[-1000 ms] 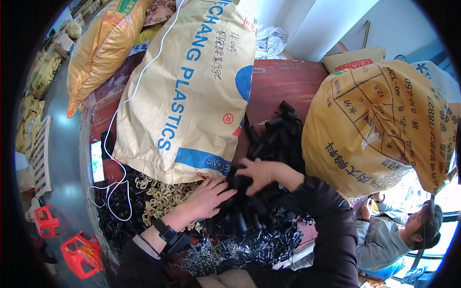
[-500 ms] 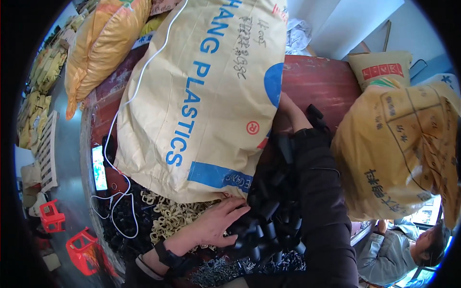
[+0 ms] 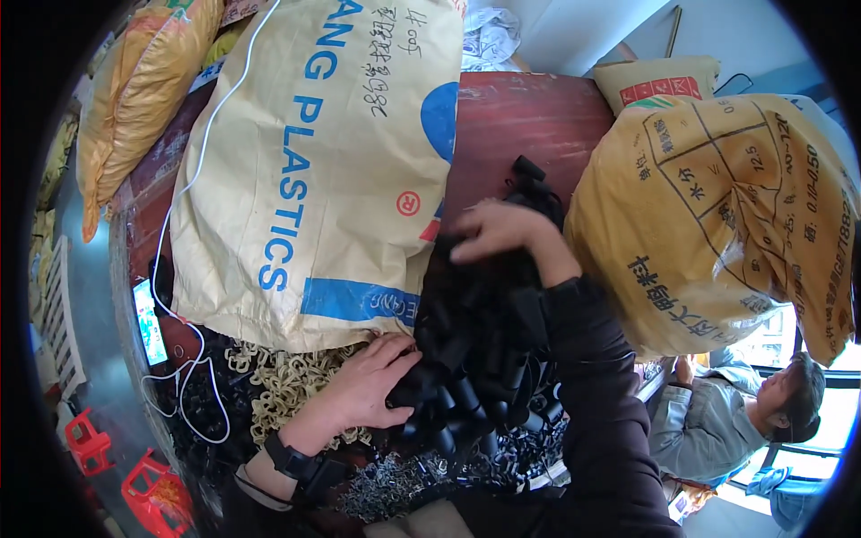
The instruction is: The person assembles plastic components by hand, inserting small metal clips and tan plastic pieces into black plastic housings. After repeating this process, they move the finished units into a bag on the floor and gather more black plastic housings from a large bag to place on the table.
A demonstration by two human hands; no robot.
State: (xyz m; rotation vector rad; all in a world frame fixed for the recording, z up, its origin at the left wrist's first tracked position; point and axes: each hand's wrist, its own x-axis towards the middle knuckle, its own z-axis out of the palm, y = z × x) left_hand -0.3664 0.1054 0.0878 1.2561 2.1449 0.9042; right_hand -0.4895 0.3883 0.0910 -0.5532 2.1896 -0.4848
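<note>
A large tan sack (image 3: 242,197) with blue printing lies across the table, its lower end toward me. My left hand (image 3: 372,386), a dark watch on its wrist, rests at the sack's lower edge. Its fingertips touch the bunched edge, and the thumb stands apart over black pieces. To the right, my right hand (image 3: 511,235) hovers over a heap of black cylindrical plastic pieces (image 3: 484,332), slightly blurred, fingers apart and nothing seen in them. Cream-coloured plastic clips (image 3: 287,381) lie piled beside my left forearm. Small dark metal-looking parts (image 3: 395,484) are spread nearer me.
An orange-yellow sack (image 3: 708,224) bulges at the right, with a beige sack (image 3: 655,81) behind. Another orange sack (image 3: 148,99) stands at far left. A lit phone (image 3: 150,323) and white cable (image 3: 220,394) lie left. Red stools (image 3: 152,489) stand below. A person (image 3: 717,421) sits at right.
My right hand has come out from beside the sack's right edge and now shows over the black pieces. My left hand remains at the sack's lower edge. The whole view has shifted.
</note>
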